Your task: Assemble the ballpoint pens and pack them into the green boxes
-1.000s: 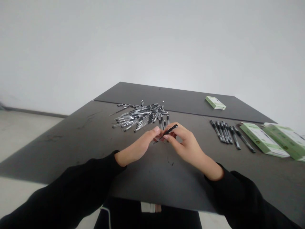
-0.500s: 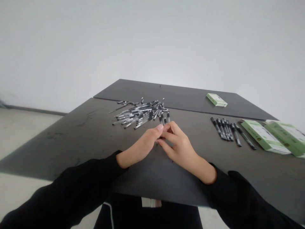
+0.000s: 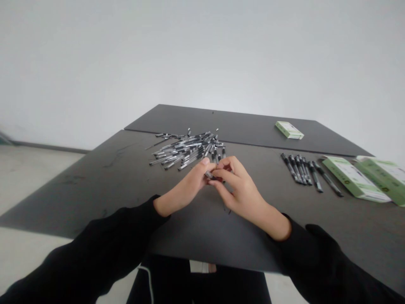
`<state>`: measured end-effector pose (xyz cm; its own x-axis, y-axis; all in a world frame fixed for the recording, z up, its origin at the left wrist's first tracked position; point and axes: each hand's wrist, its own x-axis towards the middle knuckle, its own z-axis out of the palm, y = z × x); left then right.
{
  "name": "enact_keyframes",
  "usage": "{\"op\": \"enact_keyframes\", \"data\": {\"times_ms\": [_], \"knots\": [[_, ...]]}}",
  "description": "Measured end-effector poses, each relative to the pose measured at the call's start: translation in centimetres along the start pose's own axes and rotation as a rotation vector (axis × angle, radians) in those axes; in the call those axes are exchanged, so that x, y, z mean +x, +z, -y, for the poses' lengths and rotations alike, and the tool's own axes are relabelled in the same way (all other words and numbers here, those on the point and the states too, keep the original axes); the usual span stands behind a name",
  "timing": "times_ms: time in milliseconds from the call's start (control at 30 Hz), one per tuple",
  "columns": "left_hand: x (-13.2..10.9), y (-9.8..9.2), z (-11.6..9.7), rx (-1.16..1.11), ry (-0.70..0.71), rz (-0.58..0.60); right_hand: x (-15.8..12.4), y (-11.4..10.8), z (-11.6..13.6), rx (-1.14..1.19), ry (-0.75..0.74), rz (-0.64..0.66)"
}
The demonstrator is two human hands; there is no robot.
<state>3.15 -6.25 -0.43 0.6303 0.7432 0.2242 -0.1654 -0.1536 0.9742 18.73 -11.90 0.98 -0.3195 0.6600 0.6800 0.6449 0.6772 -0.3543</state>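
Observation:
My left hand [image 3: 186, 190] and my right hand [image 3: 240, 190] meet fingertip to fingertip above the dark table [image 3: 110, 177]. Both are pinched on one small black pen [image 3: 212, 176], most of it hidden by the fingers. Just beyond the hands lies a loose heap of black and clear pens [image 3: 186, 150]. Black sleeves cover both forearms.
A row of several black pens [image 3: 305, 169] lies to the right. Past it are two green and white boxes [image 3: 354, 176] [image 3: 384, 175] near the table's right edge. A smaller green box [image 3: 289, 129] sits on the far table section. A white wall stands behind.
The pen, which stuck out up and right from my right fingers a second ago, is now tucked between both hands' fingertips. The hands have closed together and shifted slightly away from me.

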Motion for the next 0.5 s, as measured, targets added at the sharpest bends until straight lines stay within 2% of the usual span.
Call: {"op": "enact_keyframes", "data": {"times_ms": [67,167,233,367,500], "knots": [[0.0,-0.4,-0.7,0.065,0.027,-0.074,0.2,-1.0,0.0,-0.013,0.016,0.035],[-0.3,-1.1,-1.8,0.331,0.073,-0.132,0.4,-2.5,-0.2,-0.099,0.15,0.175],[-0.5,-1.4,-2.3,0.473,0.067,-0.075,0.3,-3.3,-0.7,-0.156,0.208,0.266],[-0.7,-1.5,-2.4,0.624,0.058,0.089,0.1,-3.7,-1.8,-0.122,0.19,0.352],[-0.8,-1.1,-2.4,0.734,0.035,0.112,0.1,-3.6,-1.6,-0.197,0.144,0.429]]}}
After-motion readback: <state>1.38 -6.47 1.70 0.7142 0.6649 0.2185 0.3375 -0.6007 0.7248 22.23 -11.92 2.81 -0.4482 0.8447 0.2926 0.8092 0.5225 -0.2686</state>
